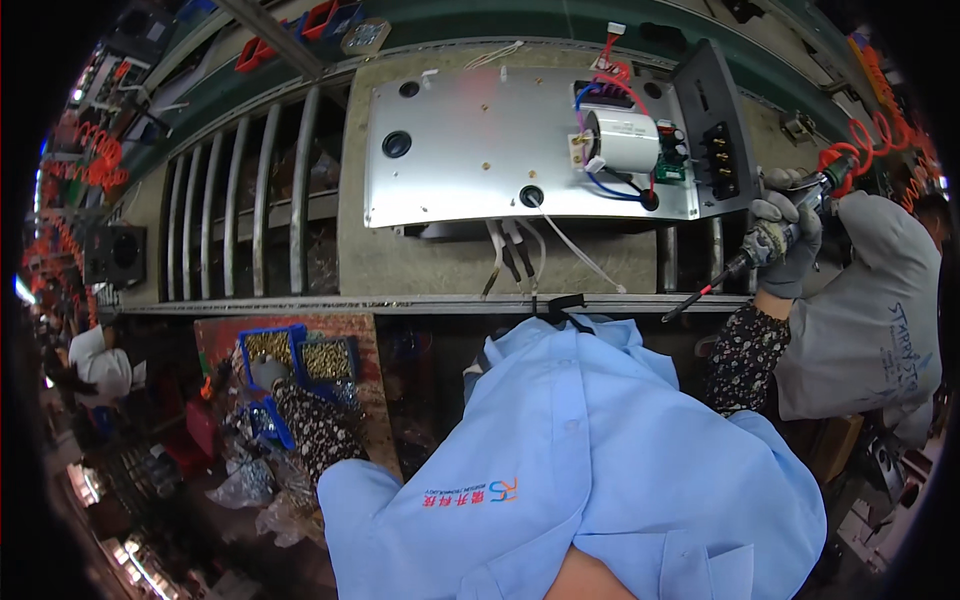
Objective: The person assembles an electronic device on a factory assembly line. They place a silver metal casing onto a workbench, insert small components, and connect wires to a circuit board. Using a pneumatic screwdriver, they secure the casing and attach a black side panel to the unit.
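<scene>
My right hand (789,245), in a grey glove and floral sleeve, is wrapped around a pneumatic screwdriver (747,259). Its long dark bit points down and left, in front of the bench edge and apart from the metal panel. A coiled orange air hose (872,138) runs up from the tool. My gloved left hand (269,374) is down at a blue bin of small brass-coloured screws (266,346); its fingers are hidden. On the bench lies a silver metal panel (450,150), bearing a white cylindrical capacitor (627,142), a green circuit board (671,171), wires and an upright dark grey end plate (712,120).
A second blue bin (327,359) of screws stands beside the first, on a worn red board (365,400). Metal rollers (265,200) lie left of the panel. White-tipped cables (570,245) hang off its front. A person in a grey shirt (860,320) is close on the right.
</scene>
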